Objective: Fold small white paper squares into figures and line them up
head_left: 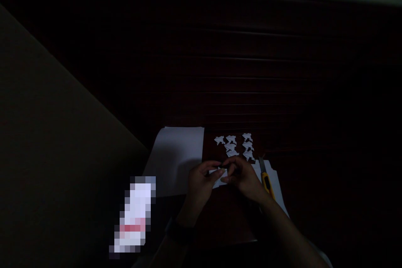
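Between my two hands is a small white piece of folded paper, low over the dark table. My left hand pinches it from the left, thumb on top. From the right, my right hand grips it with thumb and fingers, and the fingertips of both hands almost meet at its upper edge. Part of the paper is hidden by the fingers. Just beyond my hands lie several small folded paper figures, set in rough columns.
A stack of white paper sheets lies to the left. More white paper is on the right, with a yellow utility knife on it. A blurred-out white and red patch shows at lower left. Dark slatted wood rises behind.
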Demonstrator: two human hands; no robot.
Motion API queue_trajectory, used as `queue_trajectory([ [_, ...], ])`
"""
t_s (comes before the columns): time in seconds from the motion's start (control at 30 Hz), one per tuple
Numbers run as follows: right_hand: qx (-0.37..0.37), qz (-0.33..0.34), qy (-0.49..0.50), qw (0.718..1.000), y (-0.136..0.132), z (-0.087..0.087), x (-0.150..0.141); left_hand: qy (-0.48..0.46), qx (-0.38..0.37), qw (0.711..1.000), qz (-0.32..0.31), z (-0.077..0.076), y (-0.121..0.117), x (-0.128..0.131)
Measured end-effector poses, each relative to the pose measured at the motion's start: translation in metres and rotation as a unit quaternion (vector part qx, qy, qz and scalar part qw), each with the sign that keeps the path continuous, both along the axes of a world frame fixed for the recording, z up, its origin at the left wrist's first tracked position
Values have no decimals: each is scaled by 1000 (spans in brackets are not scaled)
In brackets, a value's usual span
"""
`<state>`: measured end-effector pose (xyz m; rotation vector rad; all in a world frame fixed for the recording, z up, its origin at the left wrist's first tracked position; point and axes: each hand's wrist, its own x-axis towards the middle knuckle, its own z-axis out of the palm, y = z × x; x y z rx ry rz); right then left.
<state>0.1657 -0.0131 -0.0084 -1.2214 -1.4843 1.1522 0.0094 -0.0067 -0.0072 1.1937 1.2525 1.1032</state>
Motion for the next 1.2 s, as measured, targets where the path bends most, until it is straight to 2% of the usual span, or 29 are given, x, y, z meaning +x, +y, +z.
queue_trajectory([
  [0.13, 3, -8, 8, 1000, -1, -1, -4, -7, 2, 999, 32, 0, -1, 1],
  [0.37, -3, -10, 26, 1000, -4, -1, -7, -11, 7, 999, 51, 4, -1, 4],
  [0.57, -25, -42, 48, 998, -2, -4, -5, -37, -9, 999, -3, 1, 1, 1],
  [0.93, 3, -28, 72, 997, -3, 1, -11, -89, -1, 996, 27, 3, -1, 0],
  [1.1, 8, -62, 89, 994, -1, -2, -8, -78, -40, 996, 3, 7, -2, -1],
  [1.2, -4, -74, 99, 992, 1, -5, -6, -126, -41, 991, -29, 8, -5, 0],
])
